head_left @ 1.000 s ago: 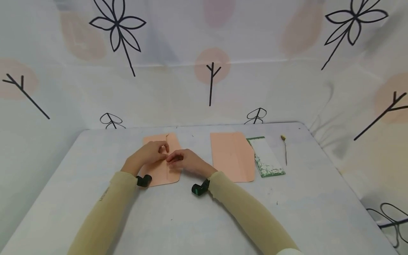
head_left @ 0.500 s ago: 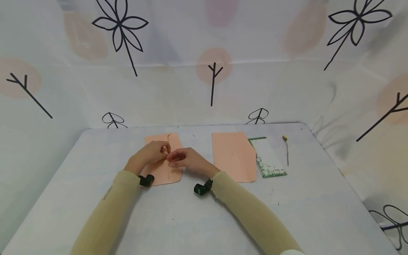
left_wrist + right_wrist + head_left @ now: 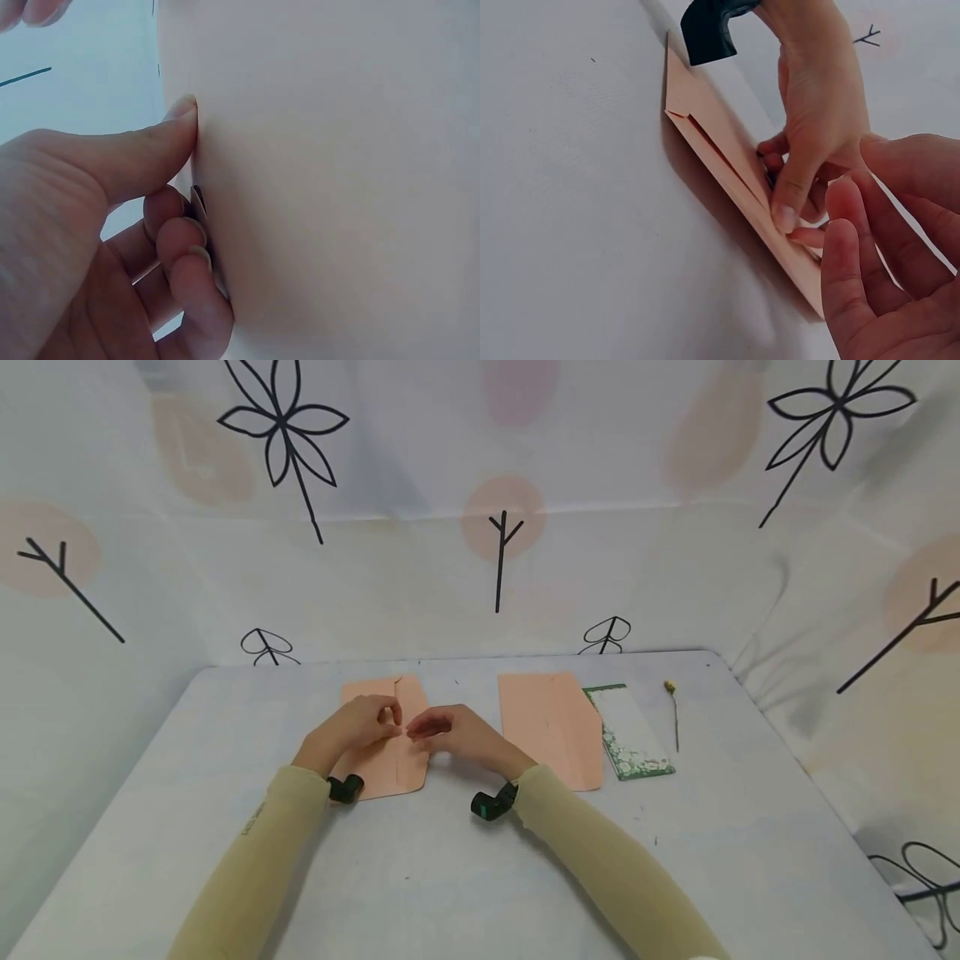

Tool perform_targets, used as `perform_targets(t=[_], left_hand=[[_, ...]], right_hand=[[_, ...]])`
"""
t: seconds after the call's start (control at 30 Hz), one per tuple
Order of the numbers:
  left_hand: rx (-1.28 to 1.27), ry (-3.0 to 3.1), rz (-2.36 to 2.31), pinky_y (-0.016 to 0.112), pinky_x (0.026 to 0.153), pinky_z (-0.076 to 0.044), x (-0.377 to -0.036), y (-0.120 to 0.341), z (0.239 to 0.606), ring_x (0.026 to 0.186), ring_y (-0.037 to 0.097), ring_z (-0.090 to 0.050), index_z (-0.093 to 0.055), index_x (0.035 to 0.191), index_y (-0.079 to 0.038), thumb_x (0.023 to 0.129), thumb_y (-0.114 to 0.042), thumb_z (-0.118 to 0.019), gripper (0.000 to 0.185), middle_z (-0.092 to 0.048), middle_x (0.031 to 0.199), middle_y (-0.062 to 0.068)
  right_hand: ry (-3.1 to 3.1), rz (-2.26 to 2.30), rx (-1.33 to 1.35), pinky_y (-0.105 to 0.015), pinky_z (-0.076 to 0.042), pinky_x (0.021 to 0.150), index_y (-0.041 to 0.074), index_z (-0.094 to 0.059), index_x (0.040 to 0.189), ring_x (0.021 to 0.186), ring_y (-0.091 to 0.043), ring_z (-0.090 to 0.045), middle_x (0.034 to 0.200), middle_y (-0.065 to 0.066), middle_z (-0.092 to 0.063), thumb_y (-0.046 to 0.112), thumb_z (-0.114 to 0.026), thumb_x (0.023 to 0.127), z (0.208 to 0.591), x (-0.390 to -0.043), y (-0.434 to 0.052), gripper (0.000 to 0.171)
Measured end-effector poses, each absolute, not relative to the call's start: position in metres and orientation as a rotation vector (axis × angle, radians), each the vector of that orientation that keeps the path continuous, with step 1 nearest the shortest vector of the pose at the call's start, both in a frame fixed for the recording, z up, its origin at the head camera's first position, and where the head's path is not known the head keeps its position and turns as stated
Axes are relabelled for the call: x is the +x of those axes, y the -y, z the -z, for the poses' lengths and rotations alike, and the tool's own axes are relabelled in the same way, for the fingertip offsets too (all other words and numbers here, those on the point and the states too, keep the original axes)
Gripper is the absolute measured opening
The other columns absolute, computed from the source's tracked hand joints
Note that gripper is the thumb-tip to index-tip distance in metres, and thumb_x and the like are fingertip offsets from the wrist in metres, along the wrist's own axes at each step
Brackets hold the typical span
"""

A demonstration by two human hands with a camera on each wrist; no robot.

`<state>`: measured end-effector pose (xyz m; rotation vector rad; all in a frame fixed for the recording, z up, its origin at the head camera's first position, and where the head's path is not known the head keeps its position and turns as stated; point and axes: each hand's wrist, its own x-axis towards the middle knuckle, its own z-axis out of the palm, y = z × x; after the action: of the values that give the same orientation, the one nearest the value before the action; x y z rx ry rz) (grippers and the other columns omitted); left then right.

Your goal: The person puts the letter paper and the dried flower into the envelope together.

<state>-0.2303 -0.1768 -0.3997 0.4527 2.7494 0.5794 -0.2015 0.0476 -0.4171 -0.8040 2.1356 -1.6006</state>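
Observation:
A peach envelope with a flap seam lies on the left of the table under my hands. My left hand holds it there, the thumb bearing on the paper and the other fingers curled in beside it. In the left wrist view a small lifted paper edge shows by those fingertips. From the right wrist view, a slit runs along the envelope near the left thumb. My right hand hovers just right of the left fingertips, its fingers loosely bent and holding nothing.
A second peach envelope lies right of the hands. It overlaps a white card with a green floral border. Farther right lies a dried flower on a thin stem. Printed cloth hangs behind the white table.
My right hand has drawn slightly right, opening a small gap from the left fingertips. The left hand stays at the envelope, and the other things have not moved.

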Motion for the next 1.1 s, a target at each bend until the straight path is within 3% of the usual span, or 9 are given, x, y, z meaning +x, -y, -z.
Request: perform_targets(t=[0.33, 0.63, 1.1], left_hand=[[0.454, -2.732, -0.630, 0.034, 0.065, -0.037, -0.230, 0.180, 0.399, 0.069, 0.020, -0.049, -0.061, 0.096, -0.016, 0.093, -0.021, -0.070, 0.011, -0.050, 0.075, 0.004], [0.449, -2.724, -0.626, 0.034, 0.067, -0.037, -0.230, 0.180, 0.401, 0.072, 0.020, -0.049, -0.060, 0.096, -0.015, 0.094, -0.021, -0.069, 0.011, -0.051, 0.077, 0.003], [0.433, -2.712, -0.624, 0.034, 0.068, -0.037, -0.229, 0.180, 0.399, 0.073, 0.020, -0.049, -0.060, 0.097, -0.016, 0.095, -0.021, -0.068, 0.010, -0.049, 0.078, 0.004]], right_hand=[[-2.186, 1.556, -0.779, -0.032, -0.049, 0.090, 0.010, -0.069, 0.117, 0.105, -0.014, -0.065, 0.117, -0.010, -0.070, 0.011, -0.070, 0.093, 0.411, -0.199, -0.074, 0.025], [-2.216, 1.598, -0.630, -0.036, -0.050, 0.091, 0.010, -0.069, 0.119, 0.109, -0.018, -0.063, 0.120, -0.008, -0.068, 0.018, -0.072, 0.092, 0.410, -0.188, -0.127, 0.028], [-2.400, 1.573, -0.579, -0.028, -0.049, 0.092, 0.000, -0.067, 0.118, 0.108, -0.028, -0.064, 0.115, -0.016, -0.067, 0.006, -0.071, 0.092, 0.408, -0.168, -0.208, 0.027]])
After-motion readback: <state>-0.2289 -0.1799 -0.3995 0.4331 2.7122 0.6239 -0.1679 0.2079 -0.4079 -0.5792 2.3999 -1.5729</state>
